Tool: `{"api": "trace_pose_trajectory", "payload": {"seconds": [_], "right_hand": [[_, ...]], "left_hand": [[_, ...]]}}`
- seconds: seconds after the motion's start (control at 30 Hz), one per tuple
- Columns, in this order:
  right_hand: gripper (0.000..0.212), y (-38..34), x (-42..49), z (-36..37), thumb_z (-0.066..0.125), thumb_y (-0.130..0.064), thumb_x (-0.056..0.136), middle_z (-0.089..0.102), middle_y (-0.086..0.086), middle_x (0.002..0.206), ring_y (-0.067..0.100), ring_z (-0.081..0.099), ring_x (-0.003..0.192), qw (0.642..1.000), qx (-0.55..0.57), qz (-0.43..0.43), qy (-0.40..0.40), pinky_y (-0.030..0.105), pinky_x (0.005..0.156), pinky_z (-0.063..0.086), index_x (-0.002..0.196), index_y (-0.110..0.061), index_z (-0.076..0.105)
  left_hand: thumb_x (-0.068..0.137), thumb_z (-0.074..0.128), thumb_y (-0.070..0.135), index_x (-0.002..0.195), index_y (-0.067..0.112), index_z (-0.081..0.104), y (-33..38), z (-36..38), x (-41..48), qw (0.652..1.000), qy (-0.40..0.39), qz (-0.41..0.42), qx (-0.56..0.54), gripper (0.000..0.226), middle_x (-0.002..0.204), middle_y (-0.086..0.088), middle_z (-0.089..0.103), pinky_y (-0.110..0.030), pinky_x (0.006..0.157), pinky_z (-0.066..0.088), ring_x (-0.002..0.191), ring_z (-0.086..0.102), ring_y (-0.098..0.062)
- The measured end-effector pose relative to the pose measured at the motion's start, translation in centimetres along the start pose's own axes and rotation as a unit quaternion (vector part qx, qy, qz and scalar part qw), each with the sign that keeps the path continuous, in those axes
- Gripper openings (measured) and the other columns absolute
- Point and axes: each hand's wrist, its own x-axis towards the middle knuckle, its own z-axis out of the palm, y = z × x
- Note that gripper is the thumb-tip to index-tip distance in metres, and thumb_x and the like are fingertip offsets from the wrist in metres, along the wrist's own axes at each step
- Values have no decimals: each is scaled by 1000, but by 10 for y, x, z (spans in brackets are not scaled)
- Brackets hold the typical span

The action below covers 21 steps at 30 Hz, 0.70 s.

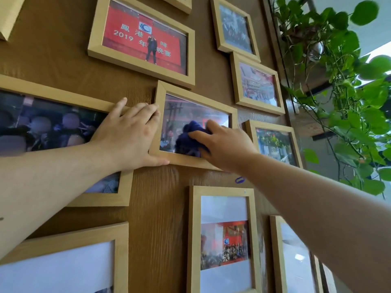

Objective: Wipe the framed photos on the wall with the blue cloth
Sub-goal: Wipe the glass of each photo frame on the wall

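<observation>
Wood-grain brown panelling forms the wall (63, 60), which carries a cluster of pale wooden frames. At the centre hangs a small landscape framed photo (191, 106), tilted slightly off level. The right hand (224, 144) presses a bunched blue cloth (190, 138) against the glass of this photo, in its lower middle area; the fingers are partly curled over the cloth, the index finger extended across its top, pinning it flat to the glass. The left hand (127, 134) lies open and flat on the wall, fingers spread, their tips touching the left rail of the same frame and the thumb running under its lower left corner; it grips nothing. This hand overlaps the right end of a larger dark group photo (48, 125) to the left. Directly above the centre frame hangs a red banquet photo (141, 39) with white lettering and "2019". A tall portrait frame (224, 240) hangs below, three smaller frames to the right. Trailing green pothos vines (342, 81) hang at the far right, beside the wall edge.
</observation>
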Motion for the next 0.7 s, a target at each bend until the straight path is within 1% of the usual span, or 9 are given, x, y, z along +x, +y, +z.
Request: {"api": "trace_pose_trajectory", "payload": {"seconds": [0.07,0.13,0.2,0.27,0.37,0.43,0.53,0.6,0.7], "right_hand": [[36,18,-16,3,44,-45,92,50,5,102,16,42,62,999,-23,26,-42,29,48,34,126,-32,40],[37,32,-31,7,42,-45,93,50,6,105,18,48,65,994,-43,57,-79,31,49,41,126,-32,38],[37,37,-38,10,42,-45,94,50,6,106,17,45,65,991,-58,70,-99,32,49,41,127,-31,37],[37,32,-35,8,41,-45,94,50,5,105,16,42,64,993,-49,57,-94,30,48,40,128,-30,36],[38,10,-17,2,42,-45,94,51,5,102,15,39,61,998,-7,1,-60,27,48,33,129,-31,36],[38,-5,-5,-3,43,-45,95,51,5,106,13,38,64,999,19,-26,-39,26,49,30,130,-32,36],[42,-19,9,-7,45,-44,94,50,6,111,13,38,69,998,41,-43,-28,22,47,25,133,-32,35],[43,-17,9,-8,45,-44,94,49,6,112,13,39,70,998,40,-45,-29,24,49,28,133,-32,34],[40,-4,-6,-5,44,-46,94,51,5,106,13,39,66,999,20,-29,-42,26,50,31,131,-33,36]], "left_hand": [[61,26,89,147,11,16,0,0,0,1000,-1,2,2,117,158,-8,16,-52,118,9,145,11,-23],[60,23,89,147,10,17,-1,0,0,1000,-1,6,5,118,158,-8,18,-53,118,10,144,13,-23],[60,23,89,146,10,18,-1,0,0,1000,0,7,7,118,158,-9,18,-53,117,10,144,13,-24],[60,24,89,147,10,17,-1,1,0,1000,-1,5,8,117,158,-9,17,-53,118,9,144,13,-24],[61,26,88,147,10,14,0,1,0,1000,-6,3,8,117,159,-8,14,-52,118,8,145,10,-24],[62,28,88,147,10,13,0,0,0,1000,-7,0,6,116,159,-8,12,-52,118,7,145,9,-23],[65,35,86,148,11,13,2,0,0,1000,-6,-4,8,114,159,-8,12,-52,118,8,145,8,-24],[65,36,86,147,11,14,3,-1,0,1000,-6,-5,6,114,159,-8,13,-52,118,8,145,9,-24],[62,29,87,147,10,16,2,-2,0,1000,-4,-1,6,115,158,-9,16,-53,118,9,144,12,-24]]}}
